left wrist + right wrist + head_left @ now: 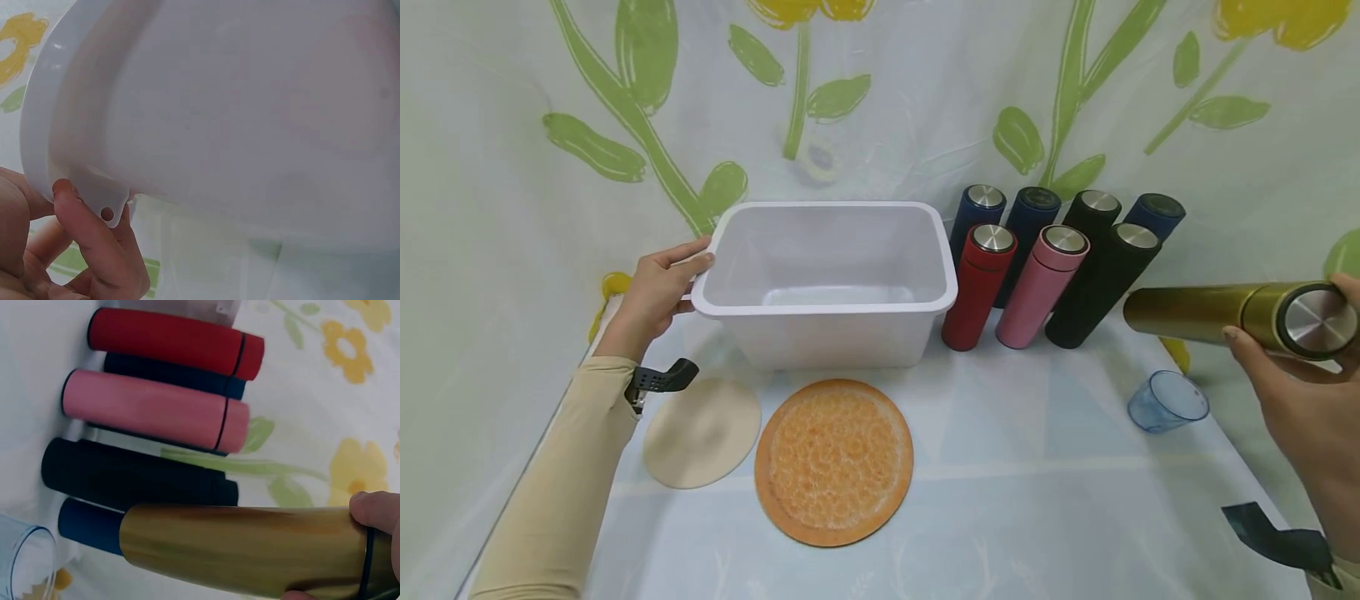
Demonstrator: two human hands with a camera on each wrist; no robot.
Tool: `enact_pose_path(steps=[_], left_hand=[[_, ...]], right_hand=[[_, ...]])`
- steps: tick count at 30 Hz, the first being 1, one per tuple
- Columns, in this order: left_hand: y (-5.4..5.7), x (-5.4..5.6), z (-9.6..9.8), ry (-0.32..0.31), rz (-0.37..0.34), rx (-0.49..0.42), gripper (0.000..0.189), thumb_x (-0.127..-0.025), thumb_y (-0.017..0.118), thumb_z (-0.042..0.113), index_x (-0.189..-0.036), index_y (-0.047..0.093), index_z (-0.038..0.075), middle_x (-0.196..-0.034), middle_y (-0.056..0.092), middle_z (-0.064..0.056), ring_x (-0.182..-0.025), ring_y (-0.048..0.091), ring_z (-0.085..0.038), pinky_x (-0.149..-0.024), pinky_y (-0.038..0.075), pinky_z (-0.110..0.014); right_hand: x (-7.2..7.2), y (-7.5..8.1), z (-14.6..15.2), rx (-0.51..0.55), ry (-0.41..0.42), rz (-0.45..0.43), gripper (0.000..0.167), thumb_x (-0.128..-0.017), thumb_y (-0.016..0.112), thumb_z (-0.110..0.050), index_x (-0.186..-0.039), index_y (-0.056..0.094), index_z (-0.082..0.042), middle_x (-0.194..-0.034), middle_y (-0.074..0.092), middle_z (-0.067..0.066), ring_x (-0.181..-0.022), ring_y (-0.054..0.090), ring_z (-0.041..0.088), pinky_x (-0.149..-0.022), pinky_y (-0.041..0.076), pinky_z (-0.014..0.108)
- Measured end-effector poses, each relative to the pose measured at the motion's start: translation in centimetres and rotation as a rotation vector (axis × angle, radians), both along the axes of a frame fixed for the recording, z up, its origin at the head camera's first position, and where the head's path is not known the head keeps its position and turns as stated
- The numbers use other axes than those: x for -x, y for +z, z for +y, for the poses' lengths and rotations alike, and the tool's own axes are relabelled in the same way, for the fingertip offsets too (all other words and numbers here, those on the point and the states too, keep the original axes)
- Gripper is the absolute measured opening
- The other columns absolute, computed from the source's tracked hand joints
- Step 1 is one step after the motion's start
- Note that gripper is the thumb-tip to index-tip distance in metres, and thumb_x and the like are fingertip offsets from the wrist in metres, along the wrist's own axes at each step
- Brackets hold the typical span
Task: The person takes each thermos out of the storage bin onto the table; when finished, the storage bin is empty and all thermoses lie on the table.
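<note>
A white plastic tub [823,337] stands at the back middle of the table. My left hand [658,287] grips its left rim; in the left wrist view its fingers [94,244] curl by a small tab with a hole. Off the table's right side, my right hand [1300,400] holds a gold thermos [1202,312] by its lid end, tipped nearly level. Nearest to that thermos are a black thermos [1101,287] and a blue drinking glass [1165,404]. A pink thermos [1037,287] and a red thermos [973,292] stand upright between the tub and the black one.
Behind the front row stand more flasks, such as a dark blue thermos [973,217], partly hidden. In front of the tub lie a round orange-brown mat [835,462] and a beige disc [703,433]. A flowered white sheet [910,100] hangs behind the table.
</note>
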State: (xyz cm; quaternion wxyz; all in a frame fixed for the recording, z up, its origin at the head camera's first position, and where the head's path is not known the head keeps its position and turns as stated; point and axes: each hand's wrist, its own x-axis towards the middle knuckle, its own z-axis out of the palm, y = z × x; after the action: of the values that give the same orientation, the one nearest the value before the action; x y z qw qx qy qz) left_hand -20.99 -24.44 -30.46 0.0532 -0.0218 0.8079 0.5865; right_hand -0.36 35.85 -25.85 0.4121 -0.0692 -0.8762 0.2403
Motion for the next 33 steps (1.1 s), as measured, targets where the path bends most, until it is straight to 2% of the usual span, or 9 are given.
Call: enact_pose_path(steps=[3, 6, 11, 13, 19, 25, 28, 33], left_hand=[[0.0, 0.0, 0.1, 0.002, -0.001, -0.002, 0.062, -0.099, 0.059, 0.043, -0.154, 0.042, 0.019, -0.132, 0.055, -0.004, -0.082, 0.067, -0.004, -0.067, 0.057, -0.023], [0.0, 0.0, 0.1, 0.004, 0.000, 0.003, 0.060, -0.100, 0.059, 0.042, -0.153, 0.043, 0.019, -0.128, 0.056, -0.001, -0.081, 0.066, -0.004, -0.066, 0.056, -0.023], [0.0, 0.1, 0.1, 0.006, 0.004, 0.005, 0.060, -0.100, 0.059, 0.042, -0.153, 0.044, 0.019, -0.128, 0.056, 0.000, -0.081, 0.066, -0.004, -0.065, 0.056, -0.022], [0.0, 0.1, 0.1, 0.009, 0.001, 0.007, 0.061, -0.100, 0.059, 0.043, -0.153, 0.043, 0.019, -0.131, 0.055, -0.002, -0.082, 0.066, -0.004, -0.066, 0.056, -0.022], [0.0, 0.0, 0.1, 0.017, 0.000, 0.012, 0.061, -0.099, 0.059, 0.044, -0.153, 0.043, 0.020, -0.133, 0.054, -0.004, -0.082, 0.066, -0.004, -0.065, 0.056, -0.022], [0.0, 0.1, 0.1, 0.009, -0.004, 0.000, 0.061, -0.099, 0.060, 0.043, -0.153, 0.043, 0.020, -0.134, 0.053, -0.004, -0.082, 0.066, -0.004, -0.066, 0.057, -0.023], [0.0, 0.1, 0.1, 0.011, -0.005, 0.001, 0.061, -0.099, 0.060, 0.043, -0.153, 0.043, 0.020, -0.137, 0.052, -0.006, -0.082, 0.067, -0.004, -0.066, 0.057, -0.023], [0.0, 0.0, 0.1, 0.014, -0.007, 0.009, 0.061, -0.099, 0.059, 0.044, -0.153, 0.043, 0.020, -0.138, 0.052, -0.006, -0.082, 0.066, -0.004, -0.065, 0.056, -0.022]], right_hand=[[0.6, -0.2, 0.6, 0.007, -0.015, -0.005, 0.085, -0.082, 0.077, 0.006, -0.152, 0.039, -0.026, -0.145, 0.040, -0.015, -0.134, 0.046, 0.016, -0.104, 0.037, 0.024], [1.1, -0.5, 1.1, 0.016, -0.025, -0.036, 0.085, -0.084, 0.076, 0.002, -0.153, 0.037, -0.030, -0.147, 0.041, -0.011, -0.134, 0.047, 0.022, -0.103, 0.038, 0.023], [2.1, -1.2, 2.0, 0.047, -0.059, -0.106, 0.083, -0.088, 0.075, -0.006, -0.154, 0.034, -0.033, -0.150, 0.043, 0.008, -0.135, 0.046, 0.033, -0.104, 0.037, 0.022], [2.6, -1.5, 2.2, 0.043, -0.061, -0.113, 0.081, -0.088, 0.076, -0.007, -0.154, 0.035, -0.032, -0.149, 0.044, 0.010, -0.134, 0.046, 0.028, -0.105, 0.035, 0.019], [4.2, -2.3, 2.8, 0.009, -0.031, -0.063, 0.077, -0.083, 0.080, -0.005, -0.149, 0.047, -0.023, -0.142, 0.053, 0.010, -0.125, 0.048, 0.004, -0.101, 0.033, 0.011], [5.6, -2.9, 3.4, -0.007, -0.024, -0.069, 0.075, -0.080, 0.083, -0.004, -0.146, 0.051, -0.015, -0.138, 0.058, 0.015, -0.114, 0.047, -0.005, -0.096, 0.032, 0.007], [6.4, -3.1, 3.8, -0.022, -0.025, -0.086, 0.075, -0.079, 0.084, -0.004, -0.146, 0.050, -0.010, -0.138, 0.057, 0.016, -0.113, 0.051, 0.005, -0.090, 0.030, 0.005], [7.6, -3.4, 4.3, -0.022, -0.027, -0.147, 0.077, -0.080, 0.084, -0.007, -0.148, 0.047, -0.008, -0.141, 0.055, 0.018, -0.108, 0.055, 0.036, -0.083, 0.029, 0.004]])
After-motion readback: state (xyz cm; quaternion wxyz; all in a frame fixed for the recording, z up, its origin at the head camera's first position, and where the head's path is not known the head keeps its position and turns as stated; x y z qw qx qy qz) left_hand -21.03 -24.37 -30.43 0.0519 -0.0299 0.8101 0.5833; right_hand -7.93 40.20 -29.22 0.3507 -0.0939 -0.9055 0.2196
